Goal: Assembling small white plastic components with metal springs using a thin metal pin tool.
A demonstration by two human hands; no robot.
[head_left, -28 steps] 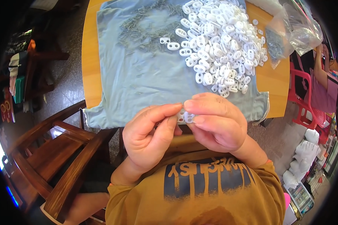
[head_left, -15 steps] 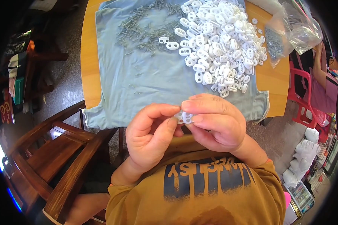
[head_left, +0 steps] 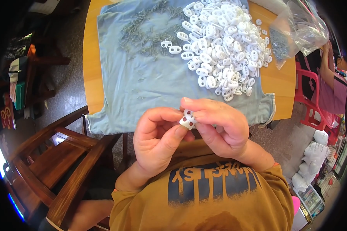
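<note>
My left hand (head_left: 155, 135) pinches a small white plastic cord lock (head_left: 187, 122) between thumb and fingers, just in front of my chest. Two-holed white pieces show there, one against the other. My right hand (head_left: 224, 125) has its fingers closed around the far and right side of the same piece, its index fingertip raised a little. Beyond my hands, on the light blue cloth (head_left: 131, 88), lies a large heap of white two-holed oval pieces (head_left: 219, 50). Small metal springs (head_left: 146, 34) are scattered to the left of that heap.
The cloth covers a wooden table (head_left: 91, 57). A clear plastic bag (head_left: 285, 42) with more springs sits at its right. Wooden chair (head_left: 61, 161) at left, red plastic chair (head_left: 310, 88) at right, near another person's arm (head_left: 327, 69). White bags (head_left: 314, 154) stand on the floor.
The white pieces have been turned between my fingers, now tilted with their holes facing up. My right index finger has lifted slightly and both hands have shifted a little.
</note>
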